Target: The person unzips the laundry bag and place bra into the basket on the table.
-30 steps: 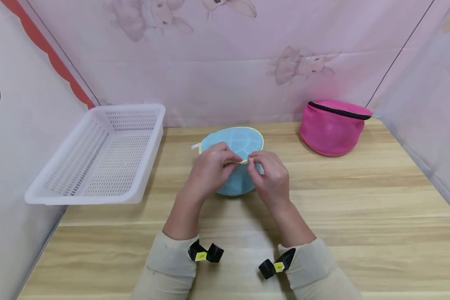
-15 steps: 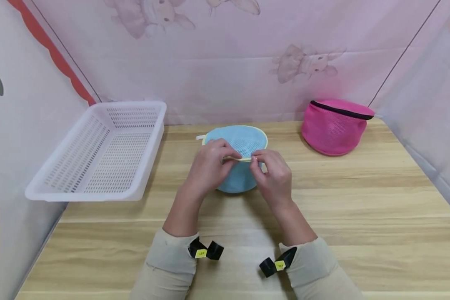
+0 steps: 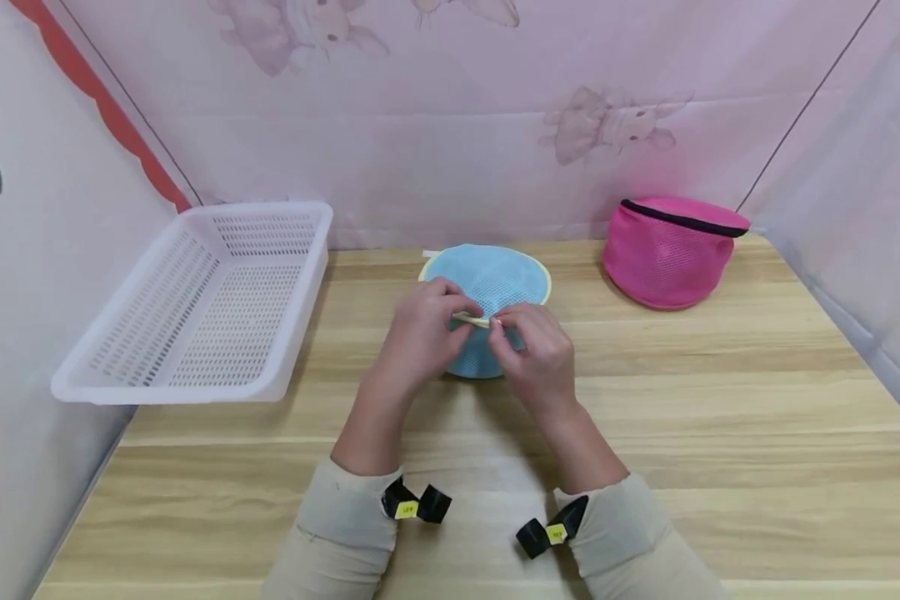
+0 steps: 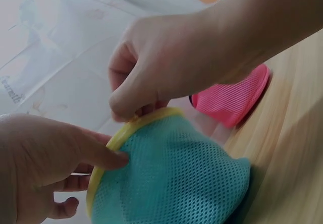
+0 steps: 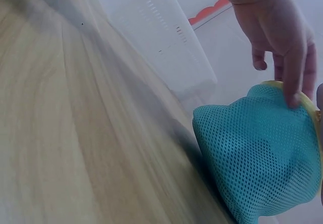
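Observation:
A round blue mesh laundry bag (image 3: 487,275) with yellow edging stands on the table in front of me, a small white tab (image 3: 431,253) at its back left. My left hand (image 3: 422,332) pinches the yellow edge on the near side; in the left wrist view its thumb (image 4: 108,156) lies on the mesh just below that edging. Close beside it, my right hand (image 3: 540,354) pinches the same edge between thumb and forefinger. Whatever small part lies between the right fingertips is hidden. The lower mesh wall (image 5: 257,153) bulges outward in the right wrist view.
A white perforated plastic basket (image 3: 311,287) stands at the left. At the back right is a pink mesh bag (image 3: 667,262) with a black zipper band. A printed cloth wall (image 3: 435,183) closes off the table's far edge.
The blue bag has turned and shifted to the right, its white tab moving right and farther back. Both hands stay on the near edge, the right one slightly closer to the left.

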Tool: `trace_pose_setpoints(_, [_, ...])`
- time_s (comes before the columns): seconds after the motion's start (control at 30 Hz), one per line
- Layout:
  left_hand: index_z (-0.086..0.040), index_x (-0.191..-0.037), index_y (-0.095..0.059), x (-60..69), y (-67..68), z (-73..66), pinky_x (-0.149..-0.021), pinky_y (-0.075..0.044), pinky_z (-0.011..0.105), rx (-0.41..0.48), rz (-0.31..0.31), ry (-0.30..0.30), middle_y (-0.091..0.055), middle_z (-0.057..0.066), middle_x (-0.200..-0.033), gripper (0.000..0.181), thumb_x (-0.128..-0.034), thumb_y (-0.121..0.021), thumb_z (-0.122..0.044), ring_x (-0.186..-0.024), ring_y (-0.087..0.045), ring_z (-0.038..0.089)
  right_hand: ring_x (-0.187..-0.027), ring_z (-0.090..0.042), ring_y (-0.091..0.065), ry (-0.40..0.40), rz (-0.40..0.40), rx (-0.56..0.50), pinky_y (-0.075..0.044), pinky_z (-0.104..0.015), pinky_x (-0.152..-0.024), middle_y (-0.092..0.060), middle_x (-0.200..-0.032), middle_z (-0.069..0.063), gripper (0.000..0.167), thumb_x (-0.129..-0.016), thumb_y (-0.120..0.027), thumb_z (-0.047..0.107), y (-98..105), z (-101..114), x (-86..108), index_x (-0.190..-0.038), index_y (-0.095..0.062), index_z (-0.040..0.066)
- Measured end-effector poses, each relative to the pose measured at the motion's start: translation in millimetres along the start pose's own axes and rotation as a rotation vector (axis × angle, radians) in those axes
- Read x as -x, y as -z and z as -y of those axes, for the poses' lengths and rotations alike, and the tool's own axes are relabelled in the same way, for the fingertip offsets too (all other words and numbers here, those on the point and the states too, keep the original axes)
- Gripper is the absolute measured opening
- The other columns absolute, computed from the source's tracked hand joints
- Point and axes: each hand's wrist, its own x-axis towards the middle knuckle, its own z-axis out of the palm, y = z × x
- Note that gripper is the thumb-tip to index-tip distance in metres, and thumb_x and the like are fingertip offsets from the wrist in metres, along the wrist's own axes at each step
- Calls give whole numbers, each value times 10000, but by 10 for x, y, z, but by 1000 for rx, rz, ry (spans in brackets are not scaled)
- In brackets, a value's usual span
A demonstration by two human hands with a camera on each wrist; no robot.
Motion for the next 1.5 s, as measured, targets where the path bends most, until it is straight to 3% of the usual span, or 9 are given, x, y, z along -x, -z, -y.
trace_pose_setpoints(0.13, [-114, -969, -785, 2, -31, -67, -790, -507, 327, 15, 39, -36, -677, 30, -995, 134, -836, -766, -121, -937, -608, 218, -813, -245, -663, 1, 0, 1, -556, -372, -778, -701, -822, -114, 67, -782, -705, -36, -5, -3, 9, -832, -700, 8])
trace_pose_setpoints(0.27, [-114, -971, -783, -7, -38, -100, -782, -515, 310, -8, 56, -27, -694, 6, -966, 118, -864, -734, -125, -914, -610, 198, -834, -252, -649, -1, 11, -1, -538, -366, -813, -684, -818, -104, 17, -817, -698, 12, -16, -2, -5, -828, -684, 11])
trace_pose_setpoints(0.57, [-127, -951, -793, 6, -20, -86, -749, -520, 303, -28, 65, -18, -712, -15, -934, 100, -869, -742, -150, -878, -627, 177, -836, -252, -634, -5, 36, -5, -520, -375, -802, -674, -836, -104, 110, -886, -639, 90, -16, 20, -9, -826, -669, 2])
trace_pose_setpoints(1.0, [-101, -931, -780, 21, 10, -83, -778, -540, 321, 9, 107, 32, -699, 3, -954, 86, -862, -754, -143, -918, -637, 174, -790, -273, -630, 4, -6, 51, -528, -390, -752, -675, -835, -122, 121, -887, -594, 73, 4, 0, -4, -821, -655, -9])
trace_pose_setpoints(1.3, [-84, -941, -765, 31, 51, -43, -802, -542, 330, 47, 124, 89, -693, 17, -975, 90, -855, -749, -107, -942, -638, 182, -784, -282, -630, -23, -25, 32, -523, -383, -757, -684, -835, -127, 99, -866, -608, 48, 24, -26, 7, -810, -661, -13])
trace_pose_setpoints(1.5, [-89, -948, -770, 28, 44, -33, -790, -538, 326, 40, 100, 79, -696, 19, -964, 102, -851, -751, -117, -928, -638, 180, -822, -271, -647, -38, -31, 21, -533, -370, -795, -699, -854, -125, 123, -878, -618, 64, 20, -24, 16, -803, -672, -17])
